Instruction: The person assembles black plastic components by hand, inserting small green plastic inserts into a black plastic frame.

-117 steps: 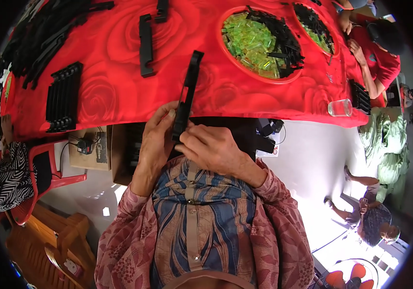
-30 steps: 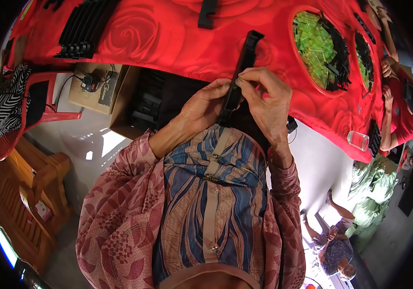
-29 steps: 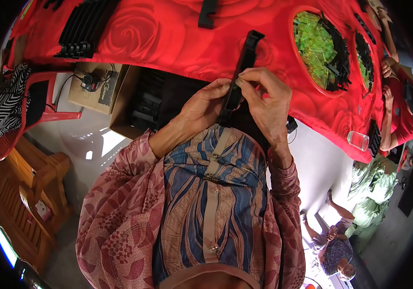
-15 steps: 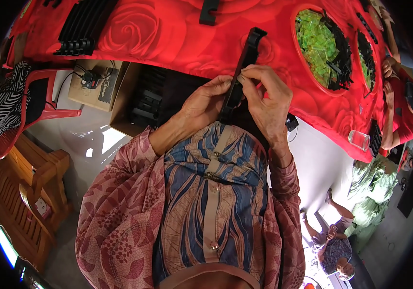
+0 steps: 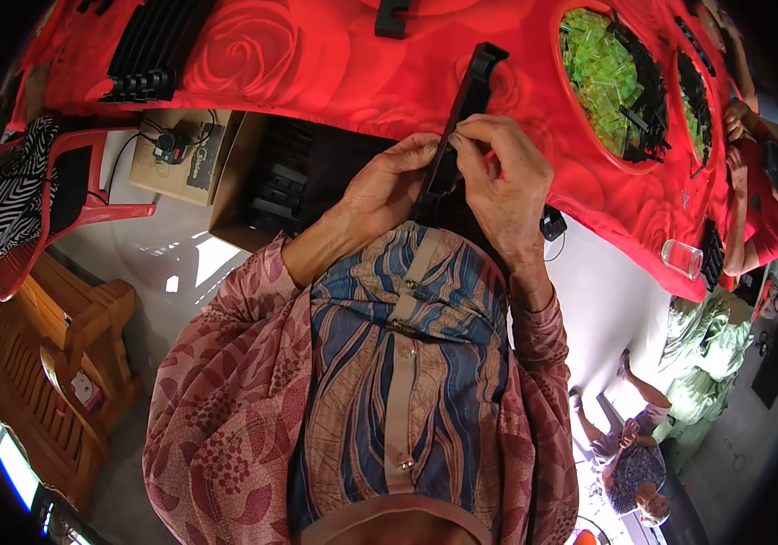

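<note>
A long, narrow black plastic bar (image 5: 469,102) with a hooked far end slants up from my lap over the table's near edge. My left hand (image 5: 392,178) is closed around its left side, thumb and fingers gripping it near the lower half. On the other side, my right hand (image 5: 505,173) is closed in a pinch, thumb and forefinger tips pressed at the bar's edge. Whatever small thing those fingertips may hold is hidden. Another black plastic piece (image 5: 392,18) with a notch lies on the table beyond the bar.
The red rose-patterned tablecloth (image 5: 334,64) carries a stack of black bars (image 5: 148,54) at left. At right is a round red tray (image 5: 556,54) of yellow-green pieces and black parts, with a glass (image 5: 681,259) nearby. An open carton (image 5: 230,195) of black parts stands below. Co-workers sit at right.
The bar's far end sits slightly higher and farther right. My hands keep nearly the same hold and pinch on it.
</note>
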A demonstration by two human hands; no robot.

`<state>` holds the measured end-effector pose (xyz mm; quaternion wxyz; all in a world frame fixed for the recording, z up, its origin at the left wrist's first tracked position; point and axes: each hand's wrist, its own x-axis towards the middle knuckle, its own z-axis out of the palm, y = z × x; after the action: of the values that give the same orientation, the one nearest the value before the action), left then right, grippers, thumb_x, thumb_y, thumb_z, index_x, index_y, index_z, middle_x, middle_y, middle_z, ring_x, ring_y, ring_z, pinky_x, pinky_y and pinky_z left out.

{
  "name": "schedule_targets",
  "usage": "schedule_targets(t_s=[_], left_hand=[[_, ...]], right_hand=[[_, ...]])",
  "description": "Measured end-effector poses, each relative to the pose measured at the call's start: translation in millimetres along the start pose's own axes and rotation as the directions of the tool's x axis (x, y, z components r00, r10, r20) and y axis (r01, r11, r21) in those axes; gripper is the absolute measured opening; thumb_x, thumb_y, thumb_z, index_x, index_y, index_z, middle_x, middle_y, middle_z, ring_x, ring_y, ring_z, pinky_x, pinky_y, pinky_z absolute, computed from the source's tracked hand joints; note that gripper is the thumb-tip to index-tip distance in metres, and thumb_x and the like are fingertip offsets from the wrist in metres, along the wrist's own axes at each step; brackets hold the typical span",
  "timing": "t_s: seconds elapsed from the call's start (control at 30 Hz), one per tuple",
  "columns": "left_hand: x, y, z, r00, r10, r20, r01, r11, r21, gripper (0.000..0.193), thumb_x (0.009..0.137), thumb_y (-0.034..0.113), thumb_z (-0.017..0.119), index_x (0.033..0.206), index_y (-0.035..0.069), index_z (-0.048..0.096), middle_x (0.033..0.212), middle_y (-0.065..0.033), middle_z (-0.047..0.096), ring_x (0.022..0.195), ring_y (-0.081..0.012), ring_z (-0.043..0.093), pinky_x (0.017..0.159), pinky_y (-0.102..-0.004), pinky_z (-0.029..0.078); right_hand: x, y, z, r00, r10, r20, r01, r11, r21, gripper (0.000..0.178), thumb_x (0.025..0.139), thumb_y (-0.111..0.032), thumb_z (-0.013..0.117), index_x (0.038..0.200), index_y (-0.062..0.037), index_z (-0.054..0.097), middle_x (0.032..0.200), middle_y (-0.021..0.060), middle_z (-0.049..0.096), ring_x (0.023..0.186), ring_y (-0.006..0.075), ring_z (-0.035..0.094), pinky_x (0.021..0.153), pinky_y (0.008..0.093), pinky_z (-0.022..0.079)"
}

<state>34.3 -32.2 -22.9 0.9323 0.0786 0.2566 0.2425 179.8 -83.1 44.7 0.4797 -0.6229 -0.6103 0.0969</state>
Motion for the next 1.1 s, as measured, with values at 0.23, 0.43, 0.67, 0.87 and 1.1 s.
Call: schedule_targets(t_s=[0.23,0.43,0.67,0.87,1.1], left_hand=[[1.2,2.2,-5.5,0.996,-0.018,0.091,0.020,1.000,-0.021,0.016,0.094,0.010,0.064,0.110,0.006,0.066,0.103,-0.0009,0.068,0.099,-0.0126,0.063,0.091,-0.0279,0.051],[1.6,-1.5,-5.1,1.000,0.013,0.028,-0.014,0.999,0.030,0.015,0.095,0.010,0.063,0.109,0.007,0.067,0.104,-0.0001,0.068,0.098,-0.0112,0.062,0.088,-0.0260,0.048],[3.1,-1.8,-8.3,0.998,0.048,0.029,-0.050,0.997,0.066,0.016,0.095,0.008,0.063,0.110,0.006,0.066,0.105,0.0000,0.067,0.102,-0.0111,0.061,0.093,-0.0253,0.046],[4.3,0.1,-6.6,0.999,0.038,0.002,-0.038,0.998,0.050,0.013,0.096,0.008,0.062,0.108,0.006,0.066,0.105,-0.0007,0.067,0.104,-0.0114,0.061,0.096,-0.0252,0.046],[-2.7,3.9,4.6,0.995,0.045,-0.088,-0.036,0.994,0.105,0.012,0.097,0.007,0.060,0.108,0.005,0.064,0.105,-0.0021,0.066,0.102,-0.0116,0.061,0.092,-0.0248,0.049]], right_hand=[[-3.8,-0.9,0.6,0.988,-0.152,0.008,0.146,0.932,-0.330,0.020,0.076,0.004,0.070,0.096,0.0015,0.068,0.114,0.0129,0.062,0.095,0.0301,0.063,0.068,0.0360,0.055],[-4.1,-2.8,2.1,0.982,-0.190,-0.006,0.170,0.892,-0.420,0.020,0.075,0.003,0.071,0.095,0.0020,0.069,0.127,0.0145,0.056,0.110,0.0371,0.054,0.083,0.0404,0.053],[-12.3,2.8,14.3,0.988,-0.143,-0.064,0.118,0.946,-0.302,0.021,0.076,0.005,0.069,0.097,0.0030,0.070,0.133,0.0177,0.055,0.117,0.0382,0.050,0.096,0.0452,0.044],[-16.9,2.7,21.7,0.979,-0.202,0.036,0.194,0.853,-0.485,0.030,0.077,0.001,0.066,0.105,0.0094,0.065,0.129,0.0197,0.057,0.116,0.0398,0.054,0.093,0.0440,0.049],[-16.1,-4.3,18.7,0.977,-0.179,0.114,0.211,0.760,-0.615,0.031,0.077,-0.004,0.062,0.104,0.0094,0.065,0.126,0.0164,0.058,0.112,0.0365,0.056,0.087,0.0422,0.053]])
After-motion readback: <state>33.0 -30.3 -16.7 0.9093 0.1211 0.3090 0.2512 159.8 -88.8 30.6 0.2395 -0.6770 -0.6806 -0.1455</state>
